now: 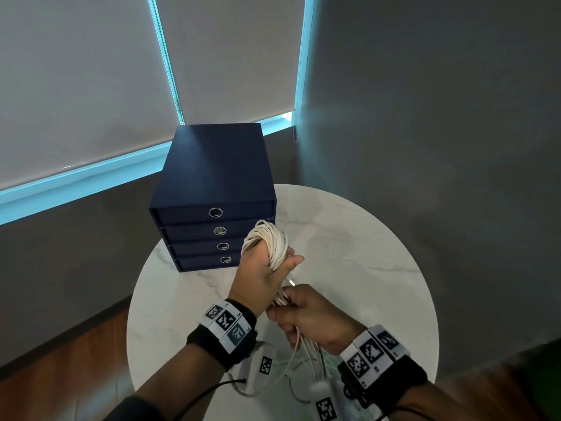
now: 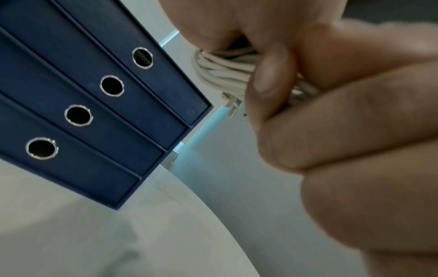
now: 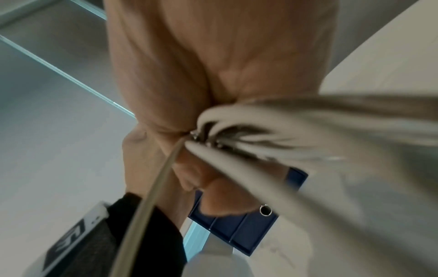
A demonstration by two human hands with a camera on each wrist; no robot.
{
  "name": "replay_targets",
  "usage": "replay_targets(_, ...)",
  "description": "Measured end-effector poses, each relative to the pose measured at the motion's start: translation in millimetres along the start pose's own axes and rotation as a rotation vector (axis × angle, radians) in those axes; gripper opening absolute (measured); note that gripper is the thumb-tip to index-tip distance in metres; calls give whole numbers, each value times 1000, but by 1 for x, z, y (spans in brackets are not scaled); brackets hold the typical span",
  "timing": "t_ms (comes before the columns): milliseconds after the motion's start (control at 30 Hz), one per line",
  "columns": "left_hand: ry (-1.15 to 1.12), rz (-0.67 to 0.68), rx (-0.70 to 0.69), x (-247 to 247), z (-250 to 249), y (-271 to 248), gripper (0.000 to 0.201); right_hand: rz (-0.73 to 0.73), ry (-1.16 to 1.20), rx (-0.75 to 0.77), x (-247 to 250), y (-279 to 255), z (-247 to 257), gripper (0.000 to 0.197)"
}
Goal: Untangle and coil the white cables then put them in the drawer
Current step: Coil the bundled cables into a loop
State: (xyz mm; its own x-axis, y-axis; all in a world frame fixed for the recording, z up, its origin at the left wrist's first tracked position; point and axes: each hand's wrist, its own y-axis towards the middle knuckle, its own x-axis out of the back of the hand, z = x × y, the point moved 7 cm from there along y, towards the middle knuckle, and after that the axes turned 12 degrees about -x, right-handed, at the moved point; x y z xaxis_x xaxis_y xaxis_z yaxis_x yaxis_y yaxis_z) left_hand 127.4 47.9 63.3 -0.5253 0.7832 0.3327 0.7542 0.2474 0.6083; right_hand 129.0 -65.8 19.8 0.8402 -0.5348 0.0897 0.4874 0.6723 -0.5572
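My left hand [image 1: 263, 273] gripped the white cables [image 1: 271, 241], looped into a thick off-white bundle above the round marble table [image 1: 364, 253], before the closed navy drawer unit [image 1: 214, 189]. My right hand [image 1: 312, 317] clutched their loose strands trailing down.

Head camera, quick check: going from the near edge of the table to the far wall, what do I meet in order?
Right hand gripping the loose cable strands → left hand holding the coiled cable bundle → blue drawer unit, all drawers closed → window blinds.
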Motion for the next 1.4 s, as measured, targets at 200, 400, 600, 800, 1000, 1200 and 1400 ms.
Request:
replay_targets(200,57,184,8,-10,24,-9,47,-90,-156,53,21,0,0,7)
replay_targets(400,214,381,-26,-27,35,-27,56,-155,-442,38,22,-7,-4,13)
replay_targets(600,191,420,-31,-26,32,-35,66,-154,-580,30,28,-16,6,15)
replay_targets(800,173,674,118,-38,22,-43,82,-79,-778,30,40,-22,26,6)
replay_targets(1000,173,568,-75,-45,-2,-30,35,-99,-949,65,56,-20,34,11)
replay_targets(1200,33,592,88,-46,-2,-28,17,-196,-998,105,78,-22,52,14)
replay_targets(1400,-375,500,387,-43,-5,-32,13,-464,-958,195,105,-11,55,10)
